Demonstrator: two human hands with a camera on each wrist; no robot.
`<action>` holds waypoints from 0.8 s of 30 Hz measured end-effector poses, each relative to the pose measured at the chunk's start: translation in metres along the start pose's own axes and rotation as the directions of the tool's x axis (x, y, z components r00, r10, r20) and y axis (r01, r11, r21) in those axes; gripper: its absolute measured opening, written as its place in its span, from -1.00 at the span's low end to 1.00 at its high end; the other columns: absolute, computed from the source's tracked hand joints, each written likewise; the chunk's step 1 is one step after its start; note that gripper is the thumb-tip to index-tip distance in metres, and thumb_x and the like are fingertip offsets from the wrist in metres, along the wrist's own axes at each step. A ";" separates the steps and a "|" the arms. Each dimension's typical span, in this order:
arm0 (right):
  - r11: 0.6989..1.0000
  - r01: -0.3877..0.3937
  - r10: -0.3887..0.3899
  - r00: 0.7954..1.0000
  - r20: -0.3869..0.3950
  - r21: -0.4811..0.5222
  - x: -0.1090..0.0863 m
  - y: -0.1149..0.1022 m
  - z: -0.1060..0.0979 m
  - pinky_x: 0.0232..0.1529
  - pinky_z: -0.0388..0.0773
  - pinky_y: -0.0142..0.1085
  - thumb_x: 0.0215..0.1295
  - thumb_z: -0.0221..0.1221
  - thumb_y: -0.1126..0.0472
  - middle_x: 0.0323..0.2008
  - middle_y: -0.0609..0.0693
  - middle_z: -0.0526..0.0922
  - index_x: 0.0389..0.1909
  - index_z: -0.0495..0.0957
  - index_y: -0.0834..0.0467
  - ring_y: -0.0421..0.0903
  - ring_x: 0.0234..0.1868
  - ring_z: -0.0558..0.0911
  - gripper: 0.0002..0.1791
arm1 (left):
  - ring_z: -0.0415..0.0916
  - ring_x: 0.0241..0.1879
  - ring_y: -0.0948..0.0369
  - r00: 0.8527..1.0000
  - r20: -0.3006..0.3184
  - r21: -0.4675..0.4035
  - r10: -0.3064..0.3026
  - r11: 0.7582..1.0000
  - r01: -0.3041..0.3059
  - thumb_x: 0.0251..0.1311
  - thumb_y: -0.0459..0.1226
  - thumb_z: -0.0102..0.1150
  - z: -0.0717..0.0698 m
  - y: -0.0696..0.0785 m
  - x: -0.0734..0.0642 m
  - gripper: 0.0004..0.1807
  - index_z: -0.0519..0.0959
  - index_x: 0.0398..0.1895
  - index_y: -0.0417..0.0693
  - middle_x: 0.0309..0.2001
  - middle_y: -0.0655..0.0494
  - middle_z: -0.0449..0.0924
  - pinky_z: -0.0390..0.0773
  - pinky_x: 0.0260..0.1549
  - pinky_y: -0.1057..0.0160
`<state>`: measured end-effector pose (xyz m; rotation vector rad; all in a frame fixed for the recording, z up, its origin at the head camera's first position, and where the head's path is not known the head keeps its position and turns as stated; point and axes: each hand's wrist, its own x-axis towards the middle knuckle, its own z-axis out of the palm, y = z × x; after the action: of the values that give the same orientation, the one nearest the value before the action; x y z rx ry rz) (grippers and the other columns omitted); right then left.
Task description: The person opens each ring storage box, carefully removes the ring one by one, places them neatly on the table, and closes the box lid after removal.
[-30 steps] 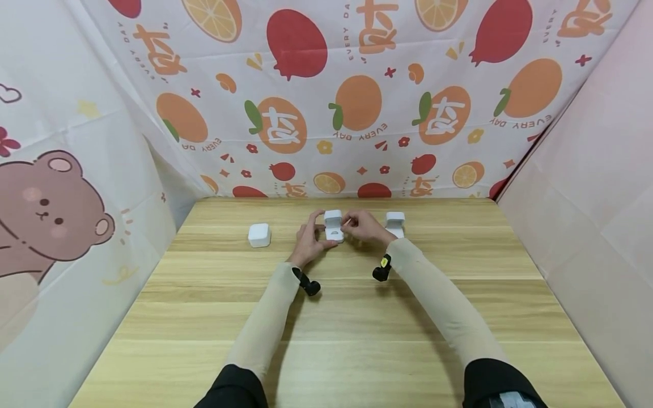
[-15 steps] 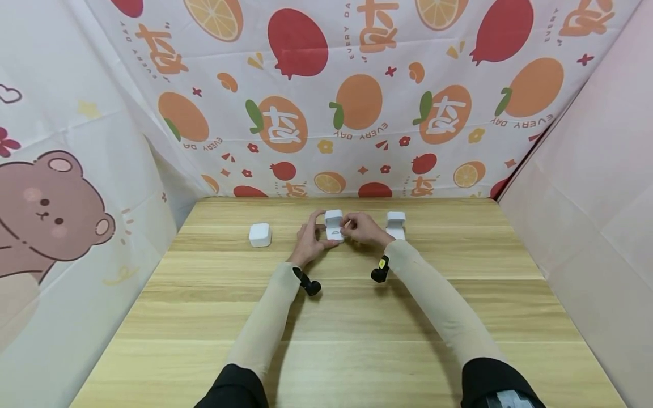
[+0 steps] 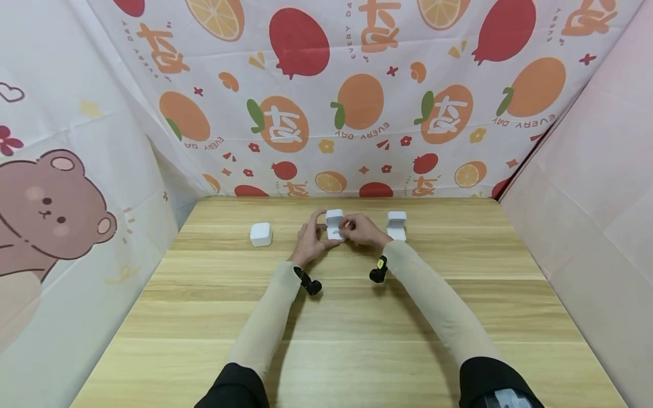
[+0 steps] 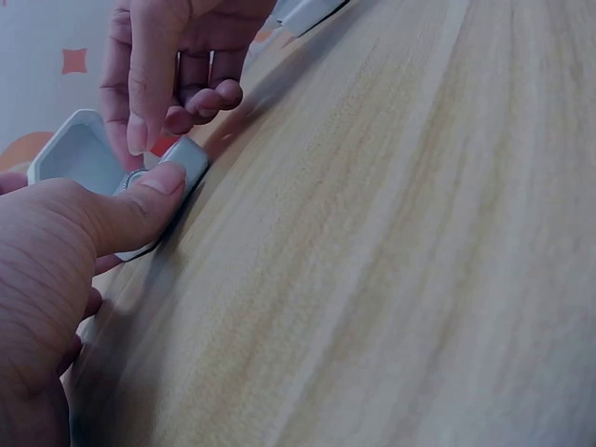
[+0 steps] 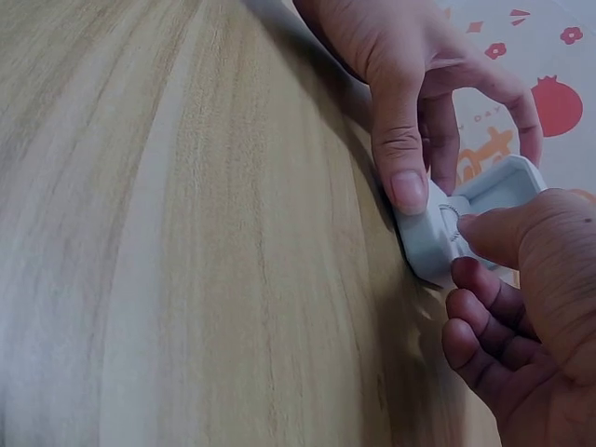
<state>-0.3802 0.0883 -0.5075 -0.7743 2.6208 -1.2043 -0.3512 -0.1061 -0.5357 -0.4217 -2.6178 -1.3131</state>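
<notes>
Near the back of the table my left hand [image 3: 308,242] holds a small white ring box [image 3: 334,216] with its lid raised, the thumb pressed on the box's front edge. A silver ring [image 5: 453,212] with a beaded-looking band stands in the box's cushion. My right hand [image 3: 363,230] reaches in from the right and pinches the ring between thumb and index finger; the other fingers curl beside the box. In the left wrist view these fingertips [image 4: 138,135] come down right at the ring [image 4: 135,175], covering part of it.
Another white ring box [image 3: 396,225] stands with its lid up just right of my right hand. A closed white box [image 3: 261,234] sits to the left. The wooden table [image 3: 357,328] ends at a fruit-print cloth [image 3: 326,113] behind.
Both hands keep their places at the middle box. The right wrist has shifted very slightly left, and the right-hand box shows a little more.
</notes>
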 end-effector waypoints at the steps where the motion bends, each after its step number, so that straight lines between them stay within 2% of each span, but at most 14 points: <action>1: 1.000 -0.006 0.005 1.000 -0.003 -0.005 0.001 0.001 0.001 -0.59 0.42 -0.40 0.17 0.17 0.21 -0.48 0.06 0.59 -0.23 0.56 0.14 -0.19 -0.61 0.47 -0.84 | 0.28 0.01 -0.01 1.000 0.000 0.003 0.001 1.000 -0.001 -0.26 -0.13 0.46 0.000 0.000 0.000 -0.02 0.09 0.27 0.21 -0.09 -0.01 0.64 0.02 0.12 -0.15; 8: 0.999 -0.027 0.026 1.000 -0.015 -0.026 0.003 0.006 0.003 -0.60 0.38 -0.41 0.17 0.17 0.15 -0.54 -0.01 0.54 -0.28 0.57 0.06 -0.19 -0.61 0.45 -0.88 | 0.29 0.00 0.00 1.000 -0.006 0.014 0.007 1.000 -0.007 -0.27 -0.12 0.46 0.000 -0.001 0.001 -0.01 0.09 0.28 0.16 -0.10 -0.01 0.64 0.01 0.14 -0.16; 12: 0.999 -0.030 0.029 0.999 -0.015 -0.016 0.003 0.006 0.005 -0.61 0.39 -0.40 0.17 0.17 0.17 -0.56 -0.01 0.53 -0.29 0.57 0.07 -0.18 -0.63 0.45 -0.89 | 0.29 0.02 0.00 1.000 -0.002 0.016 0.005 1.000 -0.005 -0.27 -0.12 0.46 0.001 -0.001 0.000 -0.02 0.08 0.28 0.22 -0.10 -0.01 0.64 0.03 0.13 -0.14; 17: 0.999 -0.035 0.035 0.999 -0.024 -0.025 0.003 0.003 0.006 -0.62 0.37 -0.41 0.16 0.18 0.18 -0.56 -0.01 0.54 -0.29 0.58 0.11 -0.19 -0.64 0.44 -0.87 | 0.30 0.02 -0.03 1.000 -0.013 0.013 0.022 1.000 -0.022 -0.27 -0.14 0.46 0.001 0.000 0.000 -0.02 0.09 0.28 0.18 -0.11 -0.03 0.65 0.07 0.10 -0.11; 24: 0.999 -0.031 0.030 0.998 -0.053 -0.032 0.005 0.003 0.009 -0.64 0.34 -0.43 0.14 0.20 0.18 -0.60 -0.02 0.53 -0.31 0.59 0.10 -0.21 -0.65 0.42 -0.88 | 0.30 -0.05 -0.01 1.000 0.003 0.018 0.011 1.000 -0.011 -0.27 -0.12 0.46 -0.001 0.001 0.001 -0.01 0.08 0.28 0.22 -0.07 -0.04 0.63 0.06 0.08 -0.12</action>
<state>-0.3826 0.0821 -0.5153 -0.7148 2.6910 -1.1924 -0.3515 -0.1063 -0.5343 -0.4350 -2.6240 -1.2850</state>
